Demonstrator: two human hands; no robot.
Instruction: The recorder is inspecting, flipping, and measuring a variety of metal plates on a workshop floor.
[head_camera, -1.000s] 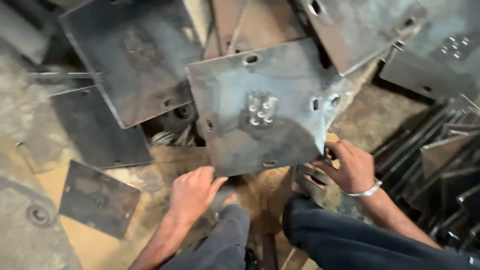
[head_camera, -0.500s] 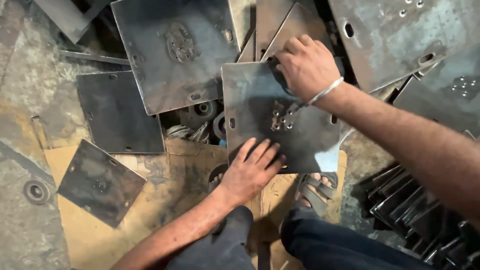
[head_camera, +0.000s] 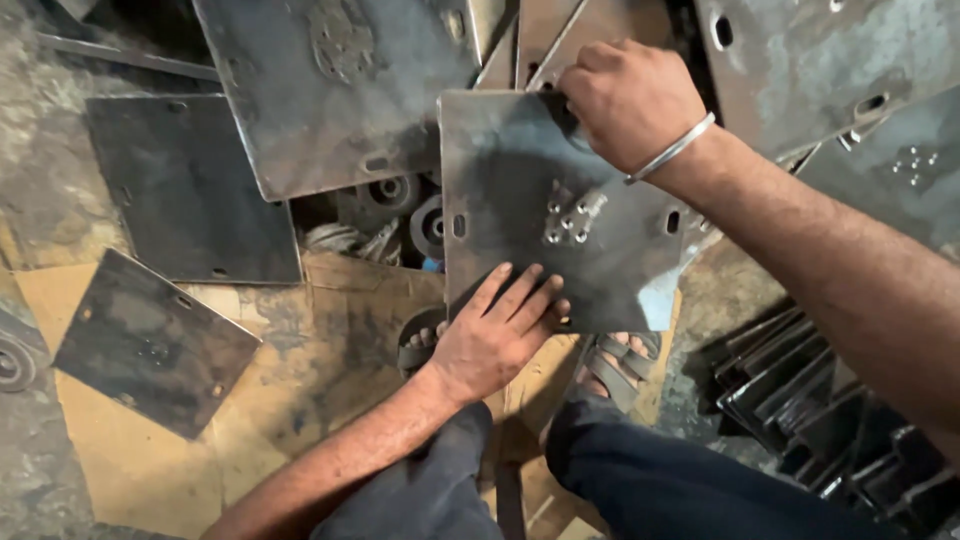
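Above the sandalled feet (head_camera: 610, 365), the square steel plate (head_camera: 530, 200) lies gripped at its far edge by the closed right hand (head_camera: 630, 100). The left hand (head_camera: 500, 335) presses flat and open on its near edge. Keeping fingers clear of the sharp edges seems wise.

Square steel plate (head_camera: 560, 210) under the left hand (head_camera: 495, 335) and right hand (head_camera: 630, 100): dull grey metal, scuffed, matt. Bangle (head_camera: 672, 150) on the right wrist: bright polished metal. Cardboard sheet (head_camera: 330, 350) left of the left hand: brown, stained, rough.
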